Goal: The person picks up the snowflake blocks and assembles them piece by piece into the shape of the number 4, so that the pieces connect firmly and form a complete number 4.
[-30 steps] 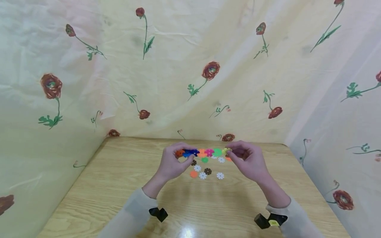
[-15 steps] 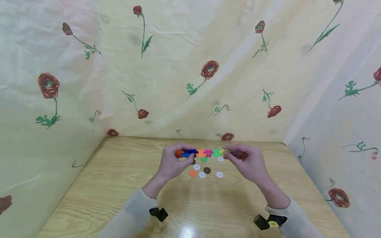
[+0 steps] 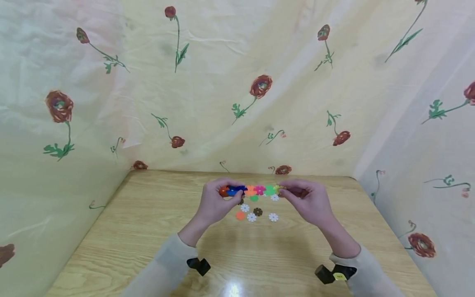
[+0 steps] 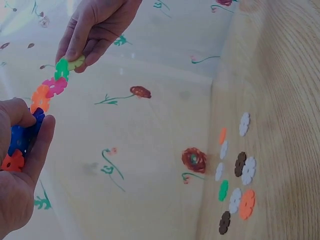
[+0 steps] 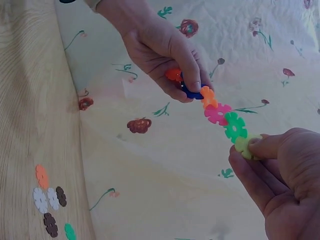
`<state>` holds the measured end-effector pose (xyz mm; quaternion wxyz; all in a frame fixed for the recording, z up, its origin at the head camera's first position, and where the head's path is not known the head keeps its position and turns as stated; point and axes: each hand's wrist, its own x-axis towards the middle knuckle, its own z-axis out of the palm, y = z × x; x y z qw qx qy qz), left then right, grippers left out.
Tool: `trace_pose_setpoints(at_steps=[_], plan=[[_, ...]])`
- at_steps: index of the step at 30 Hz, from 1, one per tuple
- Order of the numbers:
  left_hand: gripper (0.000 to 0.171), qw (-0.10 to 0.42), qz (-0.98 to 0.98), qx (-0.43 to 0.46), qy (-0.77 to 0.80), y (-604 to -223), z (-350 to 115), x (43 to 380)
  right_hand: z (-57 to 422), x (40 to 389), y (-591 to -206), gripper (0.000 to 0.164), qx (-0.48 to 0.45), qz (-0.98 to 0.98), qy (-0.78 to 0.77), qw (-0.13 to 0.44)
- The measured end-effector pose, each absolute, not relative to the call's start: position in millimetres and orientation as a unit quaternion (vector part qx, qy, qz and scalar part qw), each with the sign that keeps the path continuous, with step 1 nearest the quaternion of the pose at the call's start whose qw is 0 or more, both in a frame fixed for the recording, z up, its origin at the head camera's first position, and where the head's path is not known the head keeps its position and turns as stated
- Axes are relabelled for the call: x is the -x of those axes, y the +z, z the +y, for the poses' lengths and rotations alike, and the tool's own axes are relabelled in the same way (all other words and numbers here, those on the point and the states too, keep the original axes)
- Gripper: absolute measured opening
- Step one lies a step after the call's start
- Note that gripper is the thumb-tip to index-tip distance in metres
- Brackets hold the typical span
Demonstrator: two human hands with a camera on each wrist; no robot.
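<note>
A row of interlocked notched plastic discs is held up above the table, between both hands. From left to right it runs red-orange, blue, dark blue, orange, pink (image 3: 259,190), green (image 5: 235,127) and pale yellow. My left hand (image 3: 216,203) pinches the blue discs (image 4: 21,135) between thumb and fingers, and the red-orange disc (image 4: 13,161) pokes out within that hand. At the other end, my right hand (image 3: 311,202) pinches the pale yellow disc (image 5: 244,147) with the thumb on its face. In the right wrist view, the yellow disc meets the green one at its edge.
Loose discs lie flat on the wooden table (image 3: 237,251) below and beyond the hands: several white ones (image 3: 273,217), brown ones (image 3: 257,212), an orange one (image 3: 240,215) and a green one (image 3: 254,198). Flowered cloth (image 3: 208,90) surrounds the table's back and sides.
My right hand has shifted slightly left, bringing the yellow disc closer against the green one. The left hand keeps its grip almost unmoved. The head view has shifted a little.
</note>
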<state>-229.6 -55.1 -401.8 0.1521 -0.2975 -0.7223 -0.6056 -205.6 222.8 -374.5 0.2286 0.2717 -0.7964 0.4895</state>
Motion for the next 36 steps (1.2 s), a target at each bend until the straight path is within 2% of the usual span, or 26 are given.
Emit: trace_pose_setpoints(at_steps=[14,19,26,36], plan=[[0.016,0.168,-0.729,0.291,-0.596,-401.6,-57.1,228.7,218.4,207.8,-377.8,0.021,-0.305,-0.779,0.496,0.232],[0.015,0.176,-0.722,0.293,-0.602,-399.7,-54.1,228.8,217.9,209.5,-378.4,0.021,-0.287,-0.782,0.497,0.243],[0.021,0.16,-0.712,0.307,-0.611,-404.7,-50.4,228.1,222.7,214.6,-367.0,0.024,-0.289,-0.777,0.493,0.263],[0.021,0.168,-0.791,0.278,-0.519,-410.7,-49.4,228.7,220.3,219.4,-353.0,0.025,-0.289,-0.78,0.483,0.273]])
